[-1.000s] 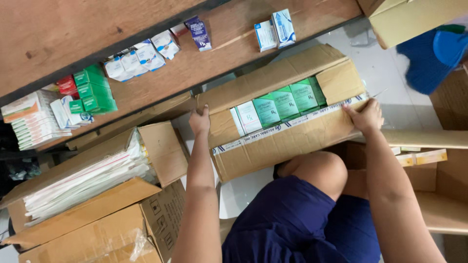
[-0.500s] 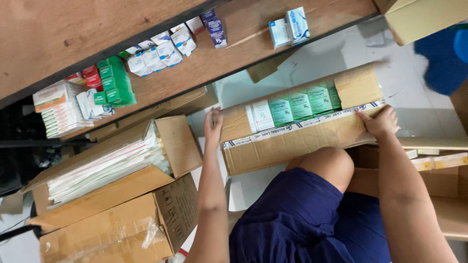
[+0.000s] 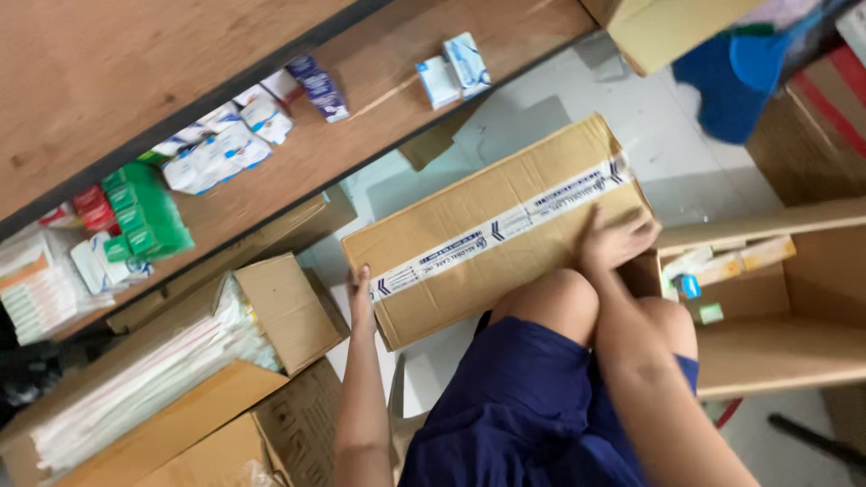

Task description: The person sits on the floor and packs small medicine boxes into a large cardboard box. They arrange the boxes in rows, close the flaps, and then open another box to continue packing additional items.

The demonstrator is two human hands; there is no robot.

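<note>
Now | taped brown carton (image 3: 487, 236), flaps shut | left hand (image 3: 362, 293), right hand (image 3: 616, 240): fingers spread flat on it

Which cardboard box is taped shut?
The taped cardboard box between both hands, left hand and right hand; the open boxes beside it show their contents.
</note>
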